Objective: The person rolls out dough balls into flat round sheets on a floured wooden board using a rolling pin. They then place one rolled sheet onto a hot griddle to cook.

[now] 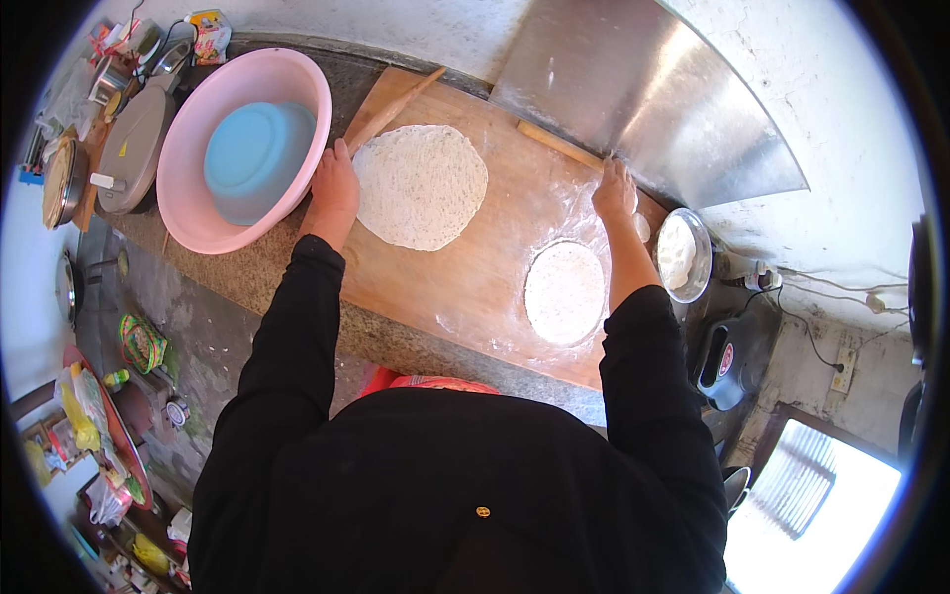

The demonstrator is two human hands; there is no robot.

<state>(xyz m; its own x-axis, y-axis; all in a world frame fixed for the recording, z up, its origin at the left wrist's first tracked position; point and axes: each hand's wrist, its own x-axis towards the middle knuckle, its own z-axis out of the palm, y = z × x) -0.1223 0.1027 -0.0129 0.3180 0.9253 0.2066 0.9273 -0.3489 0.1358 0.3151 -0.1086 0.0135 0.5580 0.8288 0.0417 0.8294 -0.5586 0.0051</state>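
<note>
My left hand (335, 191) is at the left side of a wooden board (475, 275), touching or very near the thick end of a tapered wooden rolling pin (397, 105). Its grip is hidden from above. Just right of it lies a large flat round of speckled dough (423, 187). My right hand (614, 190) reaches to the board's back right edge, at the end of a wooden strip (560, 146). What its fingers hold is not visible. A small pale dough piece (641, 227) shows beside that wrist. Nearer me lies a smaller floured dough round (565, 292).
A pink basin (172, 189) with a blue inside bottom stands left, beside a grey round lidded appliance (135, 148). On the right are a clear bowl of flour (679, 256) and a black appliance (721, 360). A metal sheet (631, 96) leans behind the board.
</note>
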